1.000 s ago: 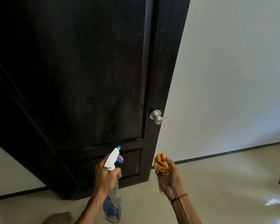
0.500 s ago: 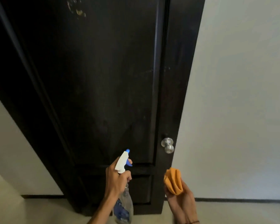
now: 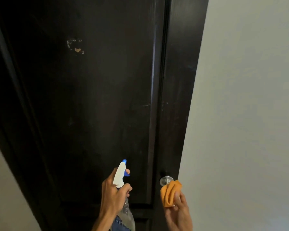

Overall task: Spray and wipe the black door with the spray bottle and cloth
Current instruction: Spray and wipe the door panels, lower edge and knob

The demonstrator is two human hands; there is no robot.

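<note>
The black door [image 3: 97, 100] fills most of the view, with a pale scuffed patch [image 3: 75, 46] high on its panel. My left hand [image 3: 113, 195] grips a clear spray bottle [image 3: 121, 174] with a white head and blue nozzle, a finger on the trigger, nozzle pointing at the door's lower panel. My right hand [image 3: 178, 212] holds a folded orange cloth [image 3: 170, 194] just below the silver door knob [image 3: 165, 180], partly covering it.
A plain white wall [image 3: 249, 114] runs along the right of the door. Another strip of white wall [image 3: 5, 189] shows at the lower left. The door's raised frame edge [image 3: 158, 97] runs vertically left of the knob.
The view has tilted upward, so the floor has dropped out of sight and the scuffed patch sits lower in frame. Both hands have risen; the cloth now reaches the knob.
</note>
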